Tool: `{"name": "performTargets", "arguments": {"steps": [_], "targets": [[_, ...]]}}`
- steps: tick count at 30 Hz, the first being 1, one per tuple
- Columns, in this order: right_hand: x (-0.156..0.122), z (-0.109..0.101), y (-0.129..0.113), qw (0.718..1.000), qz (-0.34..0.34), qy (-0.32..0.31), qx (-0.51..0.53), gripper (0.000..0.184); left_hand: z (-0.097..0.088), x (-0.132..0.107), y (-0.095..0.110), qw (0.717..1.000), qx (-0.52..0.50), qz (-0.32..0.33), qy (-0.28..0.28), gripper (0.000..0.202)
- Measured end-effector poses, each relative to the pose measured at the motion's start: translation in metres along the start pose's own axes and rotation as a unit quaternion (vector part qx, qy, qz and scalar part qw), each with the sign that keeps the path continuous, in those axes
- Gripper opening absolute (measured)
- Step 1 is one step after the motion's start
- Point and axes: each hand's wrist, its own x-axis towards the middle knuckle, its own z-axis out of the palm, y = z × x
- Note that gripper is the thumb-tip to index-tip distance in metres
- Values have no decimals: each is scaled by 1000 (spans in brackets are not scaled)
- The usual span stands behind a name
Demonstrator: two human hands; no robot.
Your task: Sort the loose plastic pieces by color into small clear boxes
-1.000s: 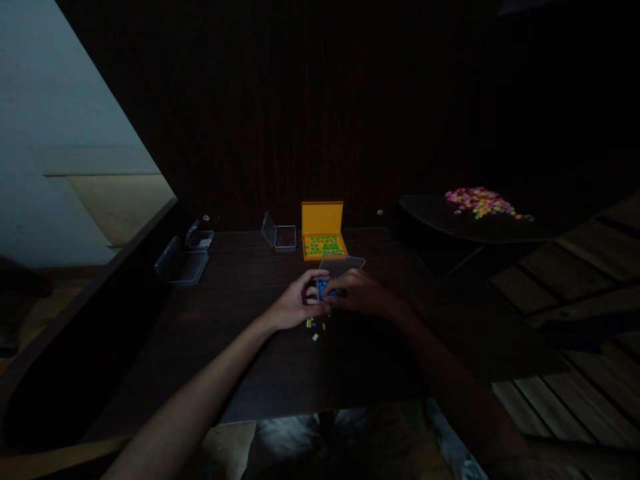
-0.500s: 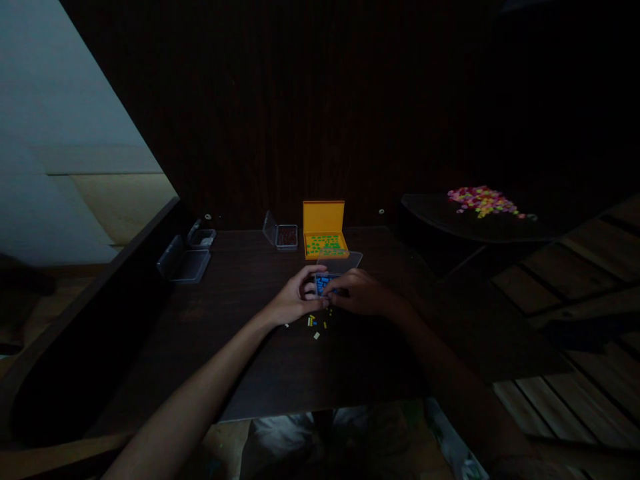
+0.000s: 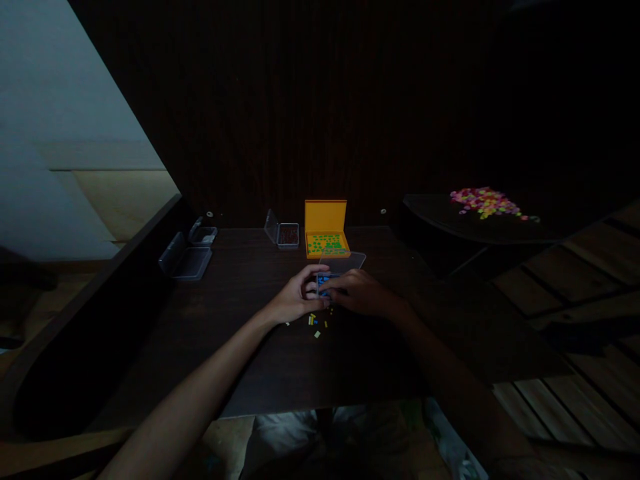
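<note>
My left hand [image 3: 299, 293] is wrapped round the left side of a small clear plastic box [image 3: 318, 288], thumb at the near edge. The box's lid [image 3: 345, 259] is tipped back on the far side. Inside lie several small blue pieces [image 3: 324, 283]. My right hand [image 3: 354, 291] reaches over the box from the right, its bent fingers down among the pieces. Whatever those fingertips hold is hidden. Just below the hands, small yellow pieces [image 3: 312, 319], a blue piece [image 3: 315, 323] and a pale flat piece [image 3: 317, 335] lie loose on the dark table [image 3: 240, 347].
Beyond the box stands an open yellow box [image 3: 325, 217] with green pieces. Left of it is a clear box of dark reddish pieces [image 3: 289, 235]. Two open clear boxes [image 3: 193, 265] stand far left. Colourful small pieces [image 3: 485, 202] lie heaped on a side shelf [image 3: 435, 212].
My right fingers have shifted slightly left within the box of blue pieces. My left hand keeps its hold, and the whole view has moved a little.
</note>
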Motion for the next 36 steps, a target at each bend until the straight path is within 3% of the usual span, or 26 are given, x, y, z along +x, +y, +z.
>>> {"name": "performTargets", "arguments": {"steps": [12,20,26,31,36], "targets": [[-1,0,5,999,-16,30,3,28,-2,0,0,1000,7,0,-3,66],[0,-2,2,1000,-8,9,-16,27,-1,0,0,1000,0,1,-3,65],[0,-5,3,998,-23,57,14,24,-5,1,-3,1000,0,7,2,65],[-1,-8,1,995,-20,86,44,23,-16,6,3,998,8,35,56,63],[2,3,-3,998,-13,62,18,20,-27,10,8,987,26,80,140,64]]}}
